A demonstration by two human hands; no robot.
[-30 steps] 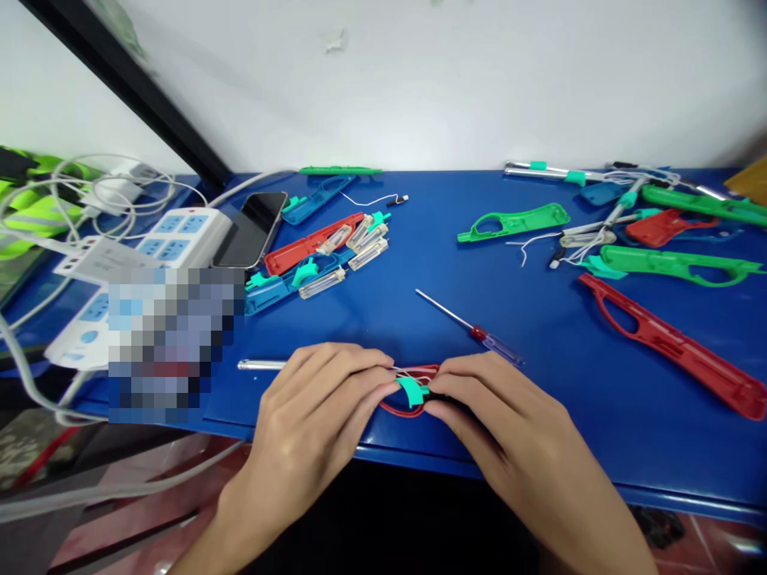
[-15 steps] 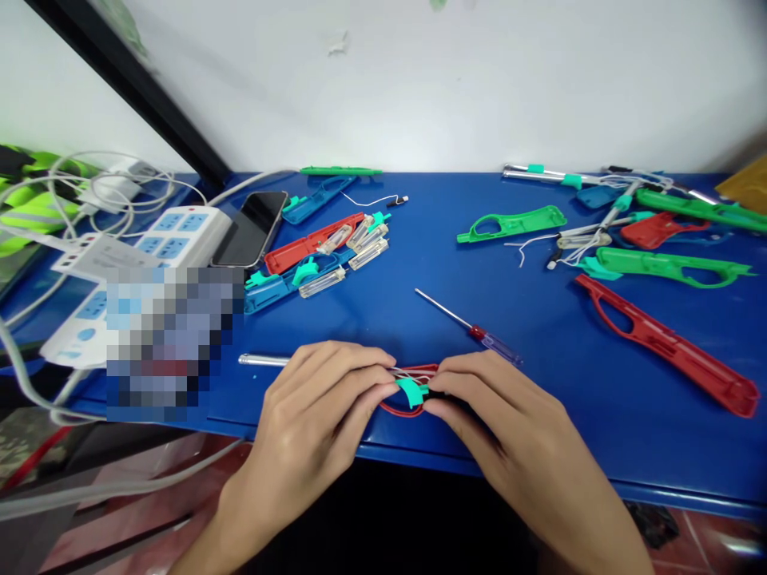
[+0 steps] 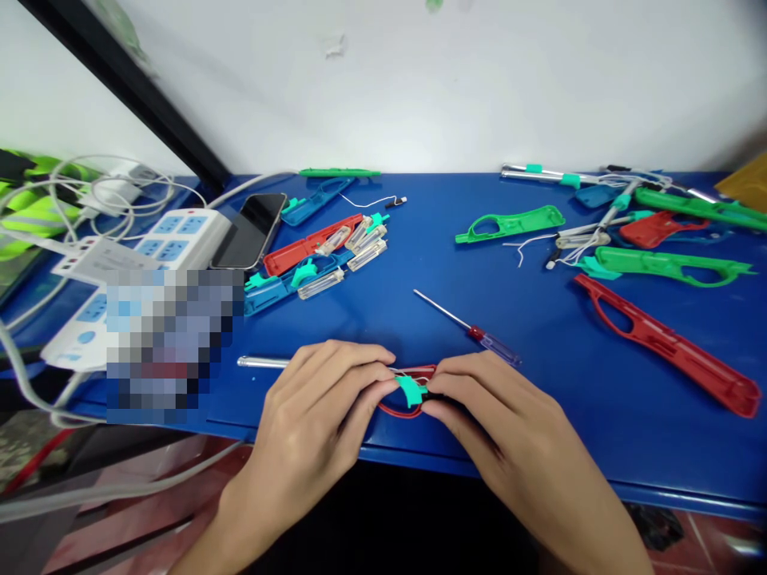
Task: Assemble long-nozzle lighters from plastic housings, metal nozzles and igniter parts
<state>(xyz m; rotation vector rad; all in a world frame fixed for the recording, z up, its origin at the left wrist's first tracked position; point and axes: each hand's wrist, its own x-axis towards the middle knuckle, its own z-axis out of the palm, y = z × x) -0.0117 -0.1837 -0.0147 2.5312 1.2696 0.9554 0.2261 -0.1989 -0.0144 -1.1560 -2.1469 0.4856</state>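
My left hand [image 3: 327, 407] is closed at the table's front edge, its fingertips pinching the left end of a teal trigger [image 3: 411, 391]. My right hand [image 3: 506, 431] faces it, thumb and fingers closed on a small black part [image 3: 432, 394] at the trigger's right end. Beneath both lies a red lighter casing half [image 3: 400, 412], whose looped trigger guard shows between the hands. White wires [image 3: 413, 374] run over it. A metal lighter tube [image 3: 262, 362] sticks out left of my left hand. The casing's ends are hidden by my fingers.
A screwdriver [image 3: 467, 326] lies just beyond my hands. Casing halves and clear fuel tanks [image 3: 321, 283] are piled left of centre. To the right are a red casing half [image 3: 668, 343], green casing halves [image 3: 671, 263] and wired tubes. A phone [image 3: 252, 231] and power strip [image 3: 188, 239] sit left.
Both hands keep almost the same grip and place. The view shifts very slightly; nothing is visibly picked up or let go.
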